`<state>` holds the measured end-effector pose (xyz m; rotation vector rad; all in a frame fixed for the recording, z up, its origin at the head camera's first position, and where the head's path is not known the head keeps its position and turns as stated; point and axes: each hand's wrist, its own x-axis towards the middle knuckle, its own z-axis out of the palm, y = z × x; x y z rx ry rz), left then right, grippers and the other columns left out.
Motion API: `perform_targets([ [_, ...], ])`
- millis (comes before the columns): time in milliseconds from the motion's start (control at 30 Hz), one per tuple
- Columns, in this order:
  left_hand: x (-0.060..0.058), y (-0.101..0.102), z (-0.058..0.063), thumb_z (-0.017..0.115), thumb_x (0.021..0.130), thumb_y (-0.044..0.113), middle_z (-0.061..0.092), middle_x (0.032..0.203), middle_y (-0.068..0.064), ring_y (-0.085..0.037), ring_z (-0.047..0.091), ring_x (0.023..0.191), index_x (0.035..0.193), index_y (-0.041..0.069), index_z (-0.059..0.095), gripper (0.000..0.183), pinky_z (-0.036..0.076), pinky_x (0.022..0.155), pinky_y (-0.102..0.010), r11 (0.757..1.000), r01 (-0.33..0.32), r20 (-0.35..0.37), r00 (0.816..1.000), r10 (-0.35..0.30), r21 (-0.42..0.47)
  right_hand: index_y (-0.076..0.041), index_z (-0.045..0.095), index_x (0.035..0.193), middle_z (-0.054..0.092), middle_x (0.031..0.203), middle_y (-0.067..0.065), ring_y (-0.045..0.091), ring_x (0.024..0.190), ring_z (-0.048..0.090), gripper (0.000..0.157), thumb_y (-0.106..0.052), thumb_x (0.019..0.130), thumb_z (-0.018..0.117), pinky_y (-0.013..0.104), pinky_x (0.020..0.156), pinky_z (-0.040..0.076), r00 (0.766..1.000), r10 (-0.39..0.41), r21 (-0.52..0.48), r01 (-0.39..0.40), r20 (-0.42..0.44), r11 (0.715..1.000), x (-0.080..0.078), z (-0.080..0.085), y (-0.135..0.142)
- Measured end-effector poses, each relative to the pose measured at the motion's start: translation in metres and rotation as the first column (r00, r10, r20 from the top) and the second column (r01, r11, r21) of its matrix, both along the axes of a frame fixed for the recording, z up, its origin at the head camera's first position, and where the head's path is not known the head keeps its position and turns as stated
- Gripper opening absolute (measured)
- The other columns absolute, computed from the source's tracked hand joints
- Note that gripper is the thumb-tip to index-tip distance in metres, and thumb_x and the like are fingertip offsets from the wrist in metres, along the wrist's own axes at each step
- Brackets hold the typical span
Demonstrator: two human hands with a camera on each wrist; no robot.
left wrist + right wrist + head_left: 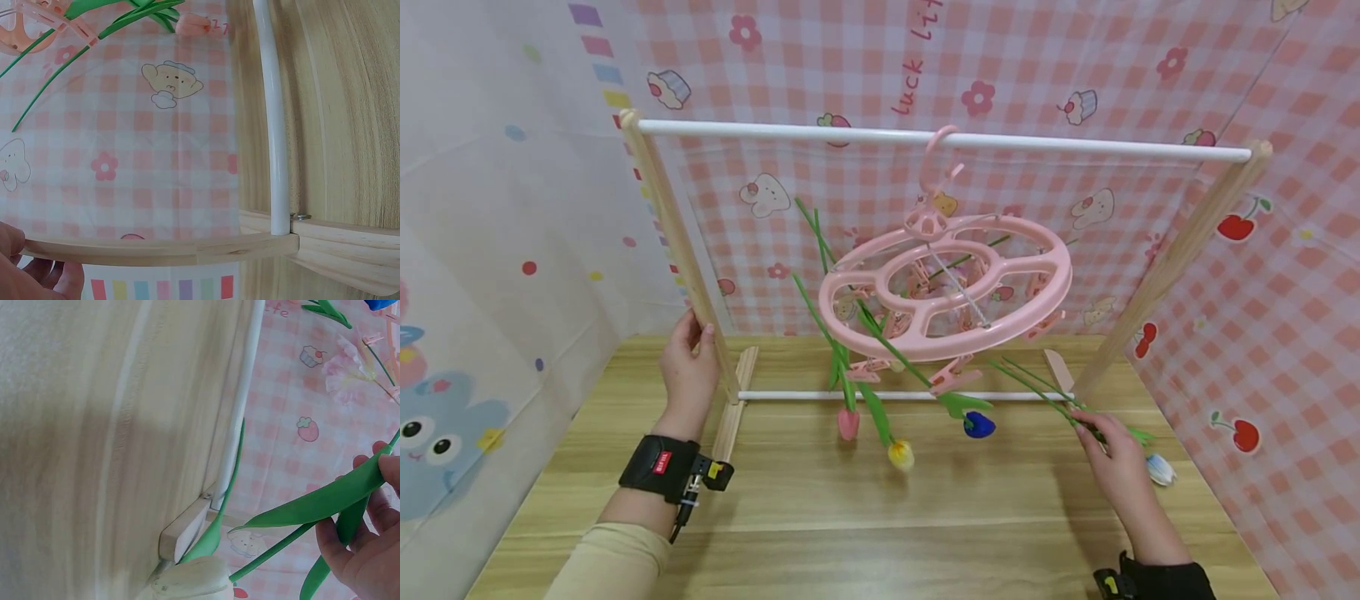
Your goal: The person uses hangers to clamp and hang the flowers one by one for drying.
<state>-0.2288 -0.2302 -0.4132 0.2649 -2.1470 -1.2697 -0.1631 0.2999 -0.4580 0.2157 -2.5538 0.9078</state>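
Note:
My left hand (691, 371) grips the left wooden upright (144, 251) of a drying rack, thumb and fingers on either side. The fingers of my right hand (1112, 454) pinch the green stem and leaves (319, 503) of an artificial tulip, whose white head (194, 581) hangs low near the rack's foot. Between the hands, a pink round clip hanger (943, 287) hangs by its hook from the white top bar (790, 133). Pink (847, 423), yellow (901, 455) and blue (979, 424) tulips hang heads down from its clips.
A white lower bar (820, 396) joins the uprights just above the wood-grain table (880, 517). A second green stem and leaf (203, 544) show by the right foot (184, 531). Pale pink petals (347, 369) hang behind. Checked cloth (850, 75) encloses the back and right.

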Motion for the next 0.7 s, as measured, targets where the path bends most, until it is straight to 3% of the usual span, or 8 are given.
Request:
perform_targets([
  [333,0.000,0.001,0.003,0.047,0.098,0.013,0.057,0.122,-0.017,-0.022,0.052,0.110,0.134,0.004,0.049,0.037,0.047,0.090,-0.040,1.000,-0.014,0.005,1.000,0.014,0.003,-0.002,0.064,0.109,0.060,0.107,0.010,0.025,0.096,0.054,0.019,-0.008,0.093,0.055,0.044,0.073,0.050,1.000,0.016,-0.013,-0.017,-0.015,1.000,0.002,0.003,-0.006],
  [400,0.001,0.002,0.004,0.048,0.097,0.013,0.057,0.121,-0.017,-0.022,0.053,0.110,0.134,0.004,0.049,0.038,0.048,0.089,-0.039,1.000,-0.018,0.011,1.000,0.018,0.010,-0.002,0.064,0.109,0.060,0.107,0.009,0.023,0.096,0.054,0.019,-0.008,0.093,0.056,0.037,0.073,0.051,1.000,0.014,-0.010,-0.014,-0.017,1.000,0.003,0.003,-0.007],
  [567,0.005,0.007,0.007,0.050,0.096,0.012,0.041,0.136,-0.012,-0.023,0.047,0.115,0.144,0.008,0.033,0.051,0.045,0.093,-0.034,0.986,0.003,-0.027,1.000,0.002,0.164,-0.004,0.065,0.109,0.061,0.108,0.006,0.011,0.097,0.053,0.019,-0.010,0.093,0.056,0.011,0.074,0.042,1.000,0.011,-0.011,-0.011,-0.025,1.000,0.005,0.004,-0.008],
  [700,0.015,0.017,0.013,0.053,0.093,0.010,0.028,0.137,-0.009,-0.023,0.040,0.117,0.145,0.014,0.021,0.061,0.041,0.091,-0.031,0.950,0.048,-0.143,0.990,-0.003,0.309,-0.003,0.065,0.108,0.060,0.106,0.005,0.007,0.096,0.052,0.019,-0.009,0.093,0.056,0.005,0.076,0.038,0.999,0.023,-0.052,-0.025,-0.042,0.998,0.008,0.008,-0.009],
])
